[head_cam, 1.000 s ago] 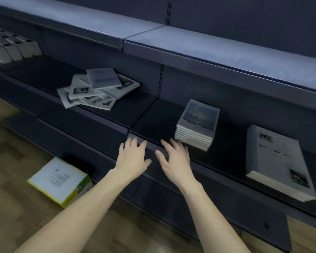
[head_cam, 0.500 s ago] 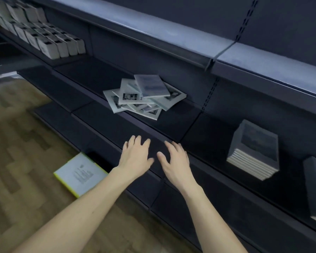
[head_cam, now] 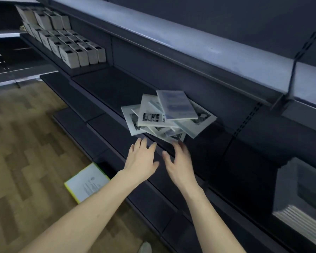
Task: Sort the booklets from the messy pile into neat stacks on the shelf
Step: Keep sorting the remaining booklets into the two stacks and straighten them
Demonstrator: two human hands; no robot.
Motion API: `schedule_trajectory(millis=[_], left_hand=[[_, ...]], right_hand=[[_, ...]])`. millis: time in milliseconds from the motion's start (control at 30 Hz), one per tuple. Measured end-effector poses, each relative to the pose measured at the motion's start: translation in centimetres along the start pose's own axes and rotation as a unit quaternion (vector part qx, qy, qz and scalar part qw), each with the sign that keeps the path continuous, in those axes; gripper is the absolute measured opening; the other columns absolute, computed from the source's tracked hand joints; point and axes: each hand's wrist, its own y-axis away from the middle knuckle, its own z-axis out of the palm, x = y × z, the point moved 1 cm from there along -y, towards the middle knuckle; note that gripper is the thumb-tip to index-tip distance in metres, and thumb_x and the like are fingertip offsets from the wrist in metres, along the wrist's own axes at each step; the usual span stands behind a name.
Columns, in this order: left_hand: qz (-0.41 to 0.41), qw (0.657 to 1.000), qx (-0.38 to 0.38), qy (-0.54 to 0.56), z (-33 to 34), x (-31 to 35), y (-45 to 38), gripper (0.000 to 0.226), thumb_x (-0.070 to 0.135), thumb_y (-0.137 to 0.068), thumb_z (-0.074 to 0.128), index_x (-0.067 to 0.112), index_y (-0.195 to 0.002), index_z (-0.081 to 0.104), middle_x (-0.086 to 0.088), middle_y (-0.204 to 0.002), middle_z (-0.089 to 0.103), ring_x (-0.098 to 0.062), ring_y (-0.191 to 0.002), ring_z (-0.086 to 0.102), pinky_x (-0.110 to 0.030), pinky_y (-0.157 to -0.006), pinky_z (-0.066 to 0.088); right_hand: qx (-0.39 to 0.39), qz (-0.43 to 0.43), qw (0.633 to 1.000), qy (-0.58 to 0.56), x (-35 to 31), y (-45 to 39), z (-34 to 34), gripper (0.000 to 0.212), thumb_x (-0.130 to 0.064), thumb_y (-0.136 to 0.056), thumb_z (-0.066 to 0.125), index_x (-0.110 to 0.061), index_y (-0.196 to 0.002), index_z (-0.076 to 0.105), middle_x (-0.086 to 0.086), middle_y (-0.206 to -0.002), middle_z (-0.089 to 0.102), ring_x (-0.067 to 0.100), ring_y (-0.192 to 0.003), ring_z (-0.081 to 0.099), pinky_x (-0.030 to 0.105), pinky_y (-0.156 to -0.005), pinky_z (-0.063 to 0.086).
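A messy pile of pale booklets (head_cam: pixel 167 115) lies fanned out on the dark shelf (head_cam: pixel 106 88), several of them overlapping at odd angles. My left hand (head_cam: pixel 141 158) is stretched out just below the pile's front left corner, fingers straight and holding nothing. My right hand (head_cam: pixel 179 161) reaches beside it, fingers loosely spread, its blurred fingertips right at the pile's lower edge; contact cannot be told. A neat stack of booklets (head_cam: pixel 303 194) stands on the same shelf at the far right, partly cut off by the frame.
Rows of small pale boxes (head_cam: pixel 67 44) fill the shelf at the upper left. An upper shelf (head_cam: pixel 190 39) overhangs the pile. A white box with a yellow edge (head_cam: pixel 86 181) lies on the wooden floor (head_cam: pixel 26 143) under the lowest shelf.
The view has swung left, so the messy pile now sits straight ahead and the neat stack has slid to the right edge. Both hands have moved up close to the pile.
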Motion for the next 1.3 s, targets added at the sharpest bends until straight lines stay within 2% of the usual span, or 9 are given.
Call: schedule_trajectory(millis=[67, 233, 433, 567, 667, 867, 1067, 1233, 1300], left_hand=[[0.007, 1.0, 0.013, -0.006, -0.5, -0.6, -2.4, 0.072, 0.043, -0.093, 0.057, 0.022, -0.154, 0.025, -0.014, -0.159, 0.019, -0.031, -0.148, 0.009, -0.043, -0.119, 0.016], [0.008, 1.0, 0.027, -0.005, -1.2, -1.5, -7.3, 0.066, 0.041, -0.092, 0.06, 0.02, -0.149, 0.034, -0.014, -0.158, 0.018, -0.032, -0.148, 0.011, -0.043, -0.119, 0.016], [0.027, 0.999, 0.035, 0.002, -0.8, -2.6, -11.1, 0.065, 0.04, -0.091, 0.059, 0.022, -0.149, 0.036, -0.013, -0.157, 0.02, -0.035, -0.149, 0.006, -0.046, -0.118, 0.017], [0.04, 0.999, 0.008, -0.022, -1.1, -4.2, -13.5, 0.072, 0.048, -0.093, 0.055, 0.022, -0.154, 0.025, -0.012, -0.161, 0.011, -0.038, -0.149, 0.001, -0.048, -0.119, 0.011], [0.049, 0.998, -0.022, -0.01, -1.3, -5.2, -14.7, 0.076, 0.046, -0.094, 0.056, 0.025, -0.156, 0.018, -0.01, -0.161, 0.005, -0.037, -0.149, -0.002, -0.048, -0.12, 0.006], [0.084, 0.995, -0.044, 0.003, -1.4, -6.8, -16.3, 0.075, 0.04, -0.093, 0.057, 0.028, -0.156, 0.018, -0.008, -0.161, 0.002, -0.035, -0.149, -0.005, -0.048, -0.122, 0.006], [0.147, 0.989, -0.02, 0.025, -1.8, -7.6, -16.5, 0.076, 0.037, -0.084, 0.065, 0.03, -0.15, 0.027, -0.004, -0.151, 0.02, -0.032, -0.144, 0.01, -0.051, -0.115, 0.024], [0.161, 0.986, -0.038, 0.021, -2.2, -8.5, -16.2, 0.074, 0.042, -0.088, 0.062, 0.028, -0.152, 0.027, -0.009, -0.155, 0.017, -0.034, -0.146, 0.007, -0.049, -0.119, 0.018], [0.166, 0.985, -0.048, 0.017, -2.1, -9.2, -15.9, 0.069, 0.041, -0.088, 0.061, 0.028, -0.149, 0.034, -0.012, -0.155, 0.018, -0.035, -0.147, 0.006, -0.051, -0.119, 0.016]], right_hand=[[0.037, -0.011, 0.999, 0.001, 0.1, -2.9, 0.5, 0.05, -0.03, -0.099, 0.055, -0.013, -0.145, 0.046, 0.013, -0.151, 0.04, 0.026, -0.142, 0.034, 0.041, -0.115, 0.034], [0.088, 0.021, 0.996, -0.02, 1.2, -9.2, 1.0, 0.055, -0.031, -0.098, 0.059, -0.021, -0.149, 0.041, 0.01, -0.165, 0.012, 0.025, -0.153, 0.007, 0.05, -0.117, 0.033], [0.125, 0.081, 0.988, 0.046, 2.5, -15.4, -0.2, 0.065, -0.043, -0.096, 0.057, -0.017, -0.151, 0.036, 0.022, -0.157, 0.026, 0.039, -0.146, 0.023, 0.056, -0.112, 0.033], [0.111, 0.158, 0.973, 0.128, 2.5, -18.1, -0.4, 0.078, -0.052, -0.095, 0.055, -0.013, -0.157, 0.026, 0.025, -0.161, 0.019, 0.039, -0.15, 0.013, 0.05, -0.12, 0.02], [0.114, 0.198, 0.96, 0.159, 2.3, -18.6, 0.1, 0.085, -0.06, -0.093, 0.051, -0.013, -0.158, 0.022, 0.024, -0.161, 0.017, 0.037, -0.15, 0.012, 0.048, -0.12, 0.016], [0.179, 0.212, 0.948, 0.157, 0.7, -17.7, 0.4, 0.099, -0.066, -0.072, 0.072, -0.008, -0.147, 0.04, 0.023, -0.144, 0.04, 0.038, -0.13, 0.038, 0.047, -0.107, 0.034], [0.192, 0.286, 0.933, 0.107, -0.6, -15.1, 0.9, 0.091, -0.063, -0.066, 0.079, -0.009, -0.133, 0.05, 0.017, -0.136, 0.048, 0.035, -0.125, 0.042, 0.047, -0.102, 0.039], [0.167, 0.362, 0.913, 0.09, -1.3, -13.1, 1.2, 0.108, -0.065, -0.073, 0.075, -0.004, -0.149, 0.03, 0.023, -0.151, 0.026, 0.04, -0.141, 0.024, 0.047, -0.11, 0.035], [0.166, 0.374, 0.909, 0.081, -1.4, -12.4, 1.4, 0.105, -0.064, -0.077, 0.072, -0.002, -0.15, 0.027, 0.022, -0.153, 0.024, 0.04, -0.143, 0.018, 0.045, -0.111, 0.031]])
